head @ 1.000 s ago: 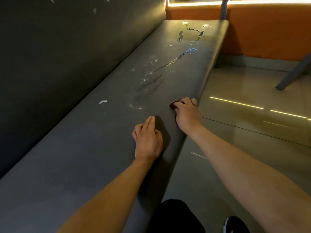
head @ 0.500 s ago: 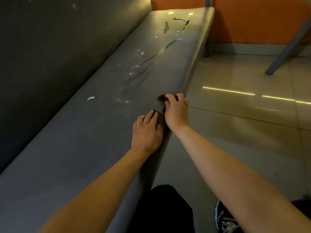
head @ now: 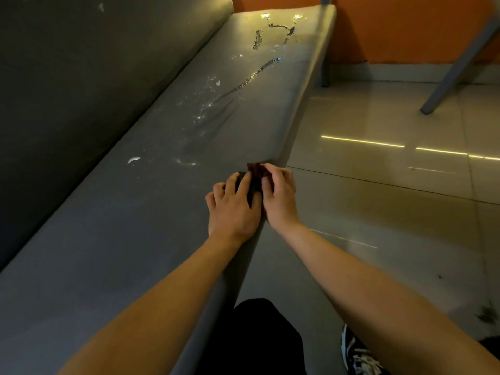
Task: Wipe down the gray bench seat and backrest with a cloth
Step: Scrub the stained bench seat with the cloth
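Near the front edge of the worktop (head: 121,226), the left hand (head: 234,209) is resting straight fingers on the dark cloth (head: 257,170) while the right hand (head: 278,196) is clamping its grip on it, so the small wad is probably risking sliding floorward at 3 o'clock, missing wet streaks (head: 216,109) at 12 o'clock.

The cloth (head: 257,170) lies at the front edge of the bench (head: 108,239), between the left hand (head: 232,209), which rests on the seat, and the right hand (head: 280,196), which grips it. The backrest (head: 81,77) rises to the left, the floor (head: 378,198) lies to the right, and streaks (head: 243,82) lie farther along the seat.
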Action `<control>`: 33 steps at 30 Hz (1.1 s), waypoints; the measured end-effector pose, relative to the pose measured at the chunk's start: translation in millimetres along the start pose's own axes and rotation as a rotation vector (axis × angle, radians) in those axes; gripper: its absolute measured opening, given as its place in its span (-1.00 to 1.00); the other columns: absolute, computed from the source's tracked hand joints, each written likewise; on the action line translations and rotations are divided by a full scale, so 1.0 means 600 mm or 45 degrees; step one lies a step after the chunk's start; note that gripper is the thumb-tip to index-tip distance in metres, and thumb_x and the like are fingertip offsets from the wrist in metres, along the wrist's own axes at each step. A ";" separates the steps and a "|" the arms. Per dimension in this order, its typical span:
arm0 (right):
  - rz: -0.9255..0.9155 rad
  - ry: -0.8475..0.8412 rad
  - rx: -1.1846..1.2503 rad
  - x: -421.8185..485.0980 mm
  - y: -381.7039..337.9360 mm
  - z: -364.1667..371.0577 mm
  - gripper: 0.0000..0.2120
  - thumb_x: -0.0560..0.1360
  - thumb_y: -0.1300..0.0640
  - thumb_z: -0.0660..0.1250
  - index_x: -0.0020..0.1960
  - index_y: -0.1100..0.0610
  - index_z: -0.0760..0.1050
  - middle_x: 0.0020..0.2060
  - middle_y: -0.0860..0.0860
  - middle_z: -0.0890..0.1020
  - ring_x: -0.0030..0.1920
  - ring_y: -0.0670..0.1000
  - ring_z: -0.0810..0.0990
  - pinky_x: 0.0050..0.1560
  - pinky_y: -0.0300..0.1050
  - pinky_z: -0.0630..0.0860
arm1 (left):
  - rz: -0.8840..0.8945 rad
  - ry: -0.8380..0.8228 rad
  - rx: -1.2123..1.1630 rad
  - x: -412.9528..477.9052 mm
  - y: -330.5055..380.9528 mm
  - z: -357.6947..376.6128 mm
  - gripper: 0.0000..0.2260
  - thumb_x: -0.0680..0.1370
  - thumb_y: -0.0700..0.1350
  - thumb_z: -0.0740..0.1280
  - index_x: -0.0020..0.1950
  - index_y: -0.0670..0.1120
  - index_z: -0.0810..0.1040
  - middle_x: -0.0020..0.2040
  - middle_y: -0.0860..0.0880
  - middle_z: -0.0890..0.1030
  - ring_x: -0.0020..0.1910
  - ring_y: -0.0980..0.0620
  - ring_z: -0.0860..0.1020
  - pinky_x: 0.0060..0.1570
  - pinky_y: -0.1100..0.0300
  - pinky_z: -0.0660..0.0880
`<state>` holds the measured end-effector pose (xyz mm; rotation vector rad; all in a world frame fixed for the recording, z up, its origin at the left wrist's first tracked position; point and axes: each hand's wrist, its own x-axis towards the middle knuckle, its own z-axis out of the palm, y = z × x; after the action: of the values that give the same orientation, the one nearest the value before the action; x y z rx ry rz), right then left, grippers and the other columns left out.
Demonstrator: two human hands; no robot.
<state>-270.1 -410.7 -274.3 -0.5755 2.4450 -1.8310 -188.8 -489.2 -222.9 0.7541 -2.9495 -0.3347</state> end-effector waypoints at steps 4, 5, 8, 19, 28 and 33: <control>0.431 0.204 0.076 0.068 0.020 -0.003 -0.68 0.68 0.17 0.19 0.41 0.02 0.43 0.33 0.11 0.40 0.34 0.11 0.39 0.38 -0.08 0.34 | 0.000 -0.016 0.042 -0.003 -0.007 0.007 -0.50 0.68 0.19 0.03 0.62 0.15 0.13 0.62 0.00 0.14 0.49 -0.12 0.10 0.48 -0.08 0.07; 0.594 0.218 0.195 0.079 0.032 -0.004 -0.66 0.69 0.13 0.18 0.45 -0.03 0.40 0.36 0.08 0.40 0.36 0.12 0.40 0.41 -0.01 0.37 | -0.005 -0.007 0.029 -0.002 -0.008 0.008 -0.50 0.68 0.18 0.04 0.62 0.15 0.14 0.62 0.01 0.14 0.48 -0.11 0.10 0.48 -0.08 0.07; 0.888 -0.023 0.751 0.062 0.050 -0.003 -0.59 0.72 -0.02 0.10 0.54 -0.25 0.22 0.45 -0.03 0.44 0.42 0.12 0.44 0.39 0.14 0.44 | 0.002 0.014 0.006 -0.002 -0.009 0.012 -0.52 0.69 0.18 0.05 0.62 0.15 0.16 0.61 0.02 0.14 0.47 -0.09 0.10 0.48 -0.08 0.07; 0.691 0.050 0.782 -0.036 0.001 0.011 -0.73 0.64 0.20 0.17 0.23 -0.09 0.47 0.20 0.05 0.60 0.22 0.07 0.59 0.35 0.16 0.51 | -0.011 0.062 -0.094 -0.004 -0.013 0.017 -0.54 0.69 0.11 0.06 0.61 0.12 0.22 0.61 0.03 0.18 0.48 -0.07 0.12 0.49 -0.05 0.06; 0.487 -0.094 0.557 -0.019 -0.101 -0.021 -0.67 0.54 0.15 0.23 0.22 -0.16 0.53 0.22 0.00 0.55 0.23 0.04 0.55 0.36 0.15 0.48 | 0.001 0.046 -0.693 -0.026 -0.016 -0.038 -0.63 0.72 -0.02 0.03 0.47 0.06 0.45 0.40 0.05 0.51 0.35 0.08 0.39 0.36 0.24 0.23; 0.544 -0.174 0.834 -0.033 -0.165 -0.004 -0.65 0.65 0.24 0.18 0.36 0.00 0.50 0.23 0.03 0.61 0.23 0.01 0.58 0.30 -0.02 0.52 | -0.201 -0.119 -1.337 -0.060 -0.010 -0.080 -0.82 0.69 0.00 0.22 0.22 0.17 0.57 0.03 0.20 0.67 0.02 0.32 0.62 0.05 0.33 0.53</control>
<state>-225.2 -426.1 -185.0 -0.1113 1.5657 -2.1199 -148.2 -486.2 -178.3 0.7648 -2.2313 -1.7372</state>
